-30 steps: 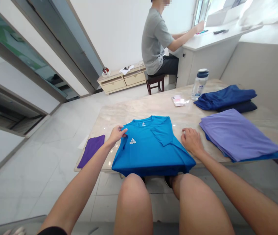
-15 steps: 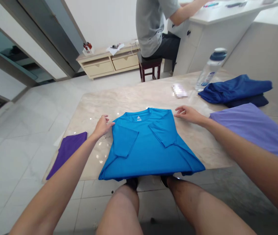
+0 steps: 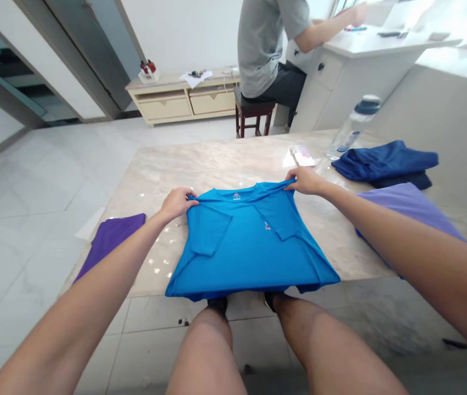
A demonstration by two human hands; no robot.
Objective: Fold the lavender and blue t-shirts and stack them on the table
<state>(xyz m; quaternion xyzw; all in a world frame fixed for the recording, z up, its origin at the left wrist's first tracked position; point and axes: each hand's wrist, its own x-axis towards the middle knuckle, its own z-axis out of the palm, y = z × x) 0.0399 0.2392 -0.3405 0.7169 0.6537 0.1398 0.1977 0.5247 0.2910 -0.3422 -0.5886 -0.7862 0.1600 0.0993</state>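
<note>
A bright blue T-shirt (image 3: 250,247) lies on the marble table (image 3: 217,164) in front of me, both sleeves folded inward, its hem hanging over the near edge. My left hand (image 3: 178,202) pinches the shirt's left shoulder corner. My right hand (image 3: 304,180) pinches the right shoulder corner. Between the two hands the collar edge is lifted slightly off the table.
A dark purple cloth (image 3: 110,238) lies at the table's left edge. At right are a lilac garment (image 3: 406,206), a navy pile (image 3: 385,162), a water bottle (image 3: 354,127) and a small packet (image 3: 299,156). A person in a grey shirt (image 3: 266,44) sits on a stool at a white desk beyond.
The left sleeve was folded inward. Both hands moved up to the shoulder corners and closed on them, raising the collar edge.
</note>
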